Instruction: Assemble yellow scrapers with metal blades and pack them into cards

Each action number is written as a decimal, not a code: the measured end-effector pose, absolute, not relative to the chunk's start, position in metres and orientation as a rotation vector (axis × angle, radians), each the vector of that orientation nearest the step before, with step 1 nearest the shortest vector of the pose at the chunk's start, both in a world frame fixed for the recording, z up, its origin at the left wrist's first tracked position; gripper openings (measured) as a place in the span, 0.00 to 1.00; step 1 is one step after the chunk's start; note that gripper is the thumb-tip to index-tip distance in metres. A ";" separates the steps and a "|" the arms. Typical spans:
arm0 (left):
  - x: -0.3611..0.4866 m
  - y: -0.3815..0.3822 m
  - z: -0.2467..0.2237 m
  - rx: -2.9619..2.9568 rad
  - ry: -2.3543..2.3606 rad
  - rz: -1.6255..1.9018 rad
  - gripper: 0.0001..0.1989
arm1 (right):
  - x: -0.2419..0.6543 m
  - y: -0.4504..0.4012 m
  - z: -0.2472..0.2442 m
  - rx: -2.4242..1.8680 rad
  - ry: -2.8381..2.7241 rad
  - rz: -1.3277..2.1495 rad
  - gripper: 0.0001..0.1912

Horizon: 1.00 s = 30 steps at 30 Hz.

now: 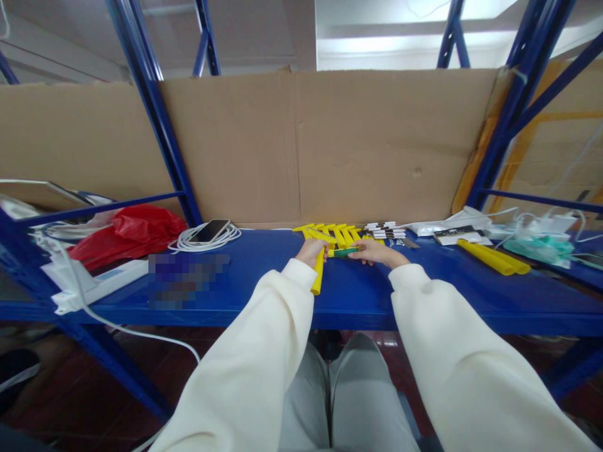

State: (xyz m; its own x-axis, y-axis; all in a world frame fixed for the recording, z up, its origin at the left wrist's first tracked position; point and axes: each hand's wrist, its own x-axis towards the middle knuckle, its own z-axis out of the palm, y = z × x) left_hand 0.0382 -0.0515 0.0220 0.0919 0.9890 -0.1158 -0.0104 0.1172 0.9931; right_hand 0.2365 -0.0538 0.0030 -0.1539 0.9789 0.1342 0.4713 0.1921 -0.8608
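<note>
Head view. From where I stand: a person in cream sleeves sits at a blue bench (264, 276), both hands low over its middle.

Left hand (309, 253): fingers curled round a yellow tool (318, 276) near its upper end, handle slanting down toward the person. Gripping there probably steadies the head and leaves the handle free.

Right hand (372, 252): fingertips pinching the outer end of a green strip (346, 253), which spans the gap between the hands. Holding it by the end likely keeps it level with the tool head. Whether strip and tool are joined, cannot tell.

Just behind the hands: a row of yellow T-shaped tools (343, 235), heads away, handles toward the person; presumably so laid for easy counting and reach. Beside them, right: small white-and-black packets (380, 230), stacked close. Farther right, two yellow tubes (490, 256) lie side by side.

Left, well apart: phone (211, 231) resting on a coiled white cable (183, 242), perhaps parked clear of the work. Upright cardboard (330, 150) backs the bench, likely as a screen.
</note>
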 end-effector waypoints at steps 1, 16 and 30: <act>0.038 -0.051 0.022 1.154 1.182 1.067 0.08 | 0.237 -0.053 0.002 -1.367 -1.735 0.874 0.17; 0.041 -0.057 0.027 1.266 1.121 1.143 0.21 | 0.234 -0.050 0.002 -1.348 -1.695 0.814 0.15; 0.038 -0.050 0.011 2.278 1.461 1.136 0.30 | 0.237 -0.043 0.001 -1.367 -1.739 0.546 0.01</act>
